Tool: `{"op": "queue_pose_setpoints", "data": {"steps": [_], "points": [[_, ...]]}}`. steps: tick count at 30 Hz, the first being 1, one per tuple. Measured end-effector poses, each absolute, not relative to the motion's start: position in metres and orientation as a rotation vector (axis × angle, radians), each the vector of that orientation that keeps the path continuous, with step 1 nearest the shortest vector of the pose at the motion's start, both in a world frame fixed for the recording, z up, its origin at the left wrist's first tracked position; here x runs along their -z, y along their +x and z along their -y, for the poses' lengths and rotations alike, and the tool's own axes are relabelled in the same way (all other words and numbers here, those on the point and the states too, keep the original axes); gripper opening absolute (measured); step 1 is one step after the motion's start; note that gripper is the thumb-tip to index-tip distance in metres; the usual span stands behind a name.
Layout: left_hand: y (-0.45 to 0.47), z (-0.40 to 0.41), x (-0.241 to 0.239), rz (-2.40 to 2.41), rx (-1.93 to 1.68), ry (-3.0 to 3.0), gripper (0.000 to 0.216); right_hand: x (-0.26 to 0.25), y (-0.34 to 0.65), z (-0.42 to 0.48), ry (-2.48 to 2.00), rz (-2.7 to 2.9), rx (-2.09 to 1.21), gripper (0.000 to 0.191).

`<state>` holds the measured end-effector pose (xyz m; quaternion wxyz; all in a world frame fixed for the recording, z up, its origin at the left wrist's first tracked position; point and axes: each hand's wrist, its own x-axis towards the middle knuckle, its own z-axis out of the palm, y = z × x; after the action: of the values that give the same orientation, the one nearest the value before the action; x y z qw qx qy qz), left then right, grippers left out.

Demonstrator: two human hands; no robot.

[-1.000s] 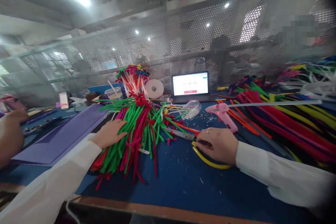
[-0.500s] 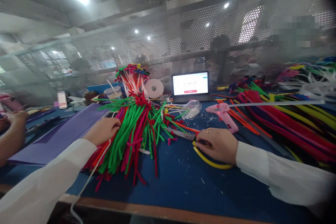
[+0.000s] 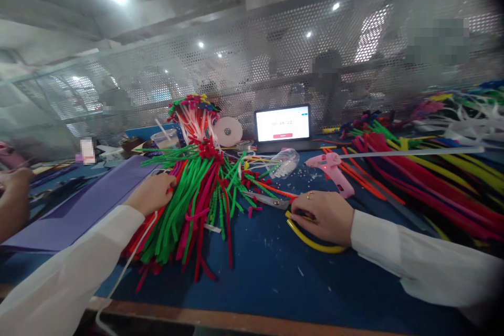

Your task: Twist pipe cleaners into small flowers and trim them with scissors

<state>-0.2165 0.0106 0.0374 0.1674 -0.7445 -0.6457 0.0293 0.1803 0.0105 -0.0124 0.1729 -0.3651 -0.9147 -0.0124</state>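
My left hand [image 3: 153,192] is closed at the left side of a heap of green pipe cleaners [image 3: 173,210] mixed with red and pink ones. Its fingertips touch the heap, but what they hold is hidden. A white cord [image 3: 136,254] runs down from beneath this hand to the table edge. My right hand [image 3: 325,218] curls over the handles of a pair of scissors [image 3: 268,199], whose blades lie on the table, pointing left. A yellow curved strip [image 3: 311,243] bows out below the right fingers. Behind that hand sits a pink glue gun [image 3: 333,168] with a long clear stick.
A lit tablet [image 3: 282,123] stands at the back beside a white reel [image 3: 228,132]. Purple sheets [image 3: 74,210] lie on the left, near another person's hand [image 3: 18,184]. Pipe cleaners [image 3: 425,178] spread across the right. A tipped clear cup [image 3: 285,163] spills small white bits.
The view has shifted slightly, so everything sits a little further left. Both hands keep nearly the same place and grip. The tablet's number has advanced by one.
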Motion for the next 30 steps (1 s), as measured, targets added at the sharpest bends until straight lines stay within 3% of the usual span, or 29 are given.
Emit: {"op": "queue_pose_setpoints", "data": {"steps": [5,9,19,30], "points": [[-0.202,-0.003,-0.034,1.701,0.053,-2.171,0.036,0.012,0.18,-0.01,-1.041,2.592,0.035,0.024],[-0.2,0.0,-0.023,1.693,-0.071,-2.346,0.049,0.012,0.18,-0.01,-1.036,2.598,0.042,0.025],[-0.192,0.002,-0.041,2.014,0.081,-2.104,0.038,0.016,0.18,-0.013,-1.082,2.602,0.031,0.021],[-0.143,0.025,0.014,1.72,-0.221,-2.274,0.049,0.014,0.181,-0.011,-1.053,2.611,0.054,0.021]]}}
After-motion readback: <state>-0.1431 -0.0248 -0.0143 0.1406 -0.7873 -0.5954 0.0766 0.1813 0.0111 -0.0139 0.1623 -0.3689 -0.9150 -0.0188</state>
